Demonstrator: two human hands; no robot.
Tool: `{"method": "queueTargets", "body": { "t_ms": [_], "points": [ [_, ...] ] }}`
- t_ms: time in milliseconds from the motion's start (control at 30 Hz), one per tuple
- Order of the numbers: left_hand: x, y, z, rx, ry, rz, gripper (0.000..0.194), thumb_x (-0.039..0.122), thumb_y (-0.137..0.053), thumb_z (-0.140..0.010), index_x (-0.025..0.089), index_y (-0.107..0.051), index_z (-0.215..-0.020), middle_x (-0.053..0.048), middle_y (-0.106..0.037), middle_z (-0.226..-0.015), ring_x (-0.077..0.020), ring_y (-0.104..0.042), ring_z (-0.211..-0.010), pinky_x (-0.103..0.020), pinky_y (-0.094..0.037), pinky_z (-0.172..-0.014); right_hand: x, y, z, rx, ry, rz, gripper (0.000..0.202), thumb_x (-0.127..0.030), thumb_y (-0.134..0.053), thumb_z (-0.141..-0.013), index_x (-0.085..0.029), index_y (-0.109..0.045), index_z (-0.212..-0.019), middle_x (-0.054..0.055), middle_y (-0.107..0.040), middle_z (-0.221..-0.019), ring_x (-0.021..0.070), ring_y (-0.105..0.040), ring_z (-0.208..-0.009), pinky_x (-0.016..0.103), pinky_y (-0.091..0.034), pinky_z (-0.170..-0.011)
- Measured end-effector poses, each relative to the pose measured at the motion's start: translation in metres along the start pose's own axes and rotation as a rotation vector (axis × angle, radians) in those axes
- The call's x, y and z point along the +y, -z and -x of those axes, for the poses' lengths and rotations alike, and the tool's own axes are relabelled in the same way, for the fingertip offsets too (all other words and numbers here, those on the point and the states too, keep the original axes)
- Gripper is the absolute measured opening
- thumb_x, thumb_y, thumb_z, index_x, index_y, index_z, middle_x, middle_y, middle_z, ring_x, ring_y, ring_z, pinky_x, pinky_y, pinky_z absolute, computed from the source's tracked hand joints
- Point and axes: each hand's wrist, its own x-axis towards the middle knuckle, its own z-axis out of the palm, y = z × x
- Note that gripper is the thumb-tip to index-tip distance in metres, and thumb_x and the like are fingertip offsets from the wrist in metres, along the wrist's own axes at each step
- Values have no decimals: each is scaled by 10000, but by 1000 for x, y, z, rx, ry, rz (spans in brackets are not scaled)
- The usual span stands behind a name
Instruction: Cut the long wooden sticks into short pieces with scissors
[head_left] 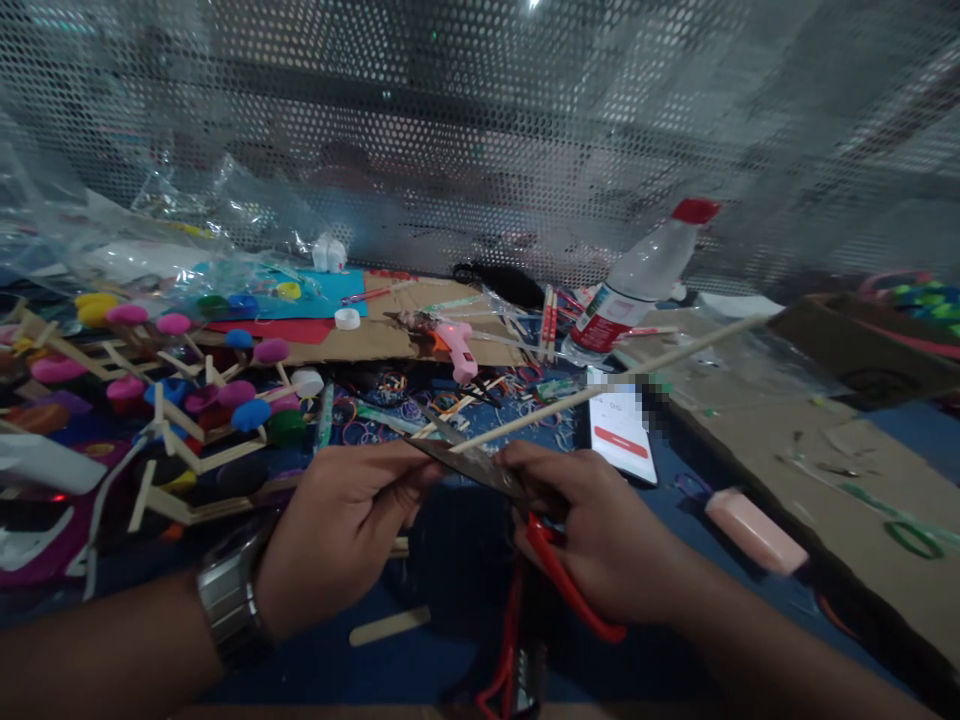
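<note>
My right hand (592, 510) is closed on a pair of scissors with red handles (566, 585). Its grey blades (480, 468) lie apart across a thin wooden stick (555, 405). The stick slants up to the right, well past my right hand. My left hand (352, 510), with a metal watch at its wrist, pinches near the stick's lower end beside the blade tips; its fingers partly hide that end. Below, a flat craft stick (390, 626) lies on the blue tabletop (315, 665).
On the left stand several stick pieces with coloured bottle caps (251, 415). Ahead are a pink glue gun (456, 350), scattered rubber bands, cardboard and a tilted bottle (630, 285). To the right lie a phone (619, 430) and a pale pink block (756, 530). Perforated metal panels (420, 130) rise behind.
</note>
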Motion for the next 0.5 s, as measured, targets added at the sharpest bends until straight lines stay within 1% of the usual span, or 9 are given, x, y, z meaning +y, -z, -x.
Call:
{"method": "queueTargets", "body": {
  "t_ms": [200, 367, 500],
  "points": [
    [-2, 1, 2, -34, 29, 39, 336, 84, -506, -927, 160, -520, -600, 68, -517, -526, -33, -479, -462, -126, -347, -467, 2, -2, 2, -19, -11, 7, 227, -52, -498, -646, -242, -401, -722, -84, -306, -597, 99, -271, -495, 237, -229, -464],
    [-2, 0, 3, -75, 81, 103, 373, 129, -469, -960, 157, -503, -590, 68, -504, -504, -27, -457, -444, -123, -325, -441, -2, 0, 2, -3, 4, 5, 191, -85, -510, -656, -238, -398, -677, -63, -368, -601, 98, -289, -492, 240, -238, -460],
    [-2, -1, 3, -118, 145, 192, 401, 170, -454, -969, 162, -460, -568, 72, -474, -481, -25, -411, -417, -119, -294, -404, -5, 0, 3, 1, -18, 26, 152, -90, -514, -657, -227, -469, -705, -58, -406, -585, 99, -318, -474, 236, -259, -454]
  ]
}}
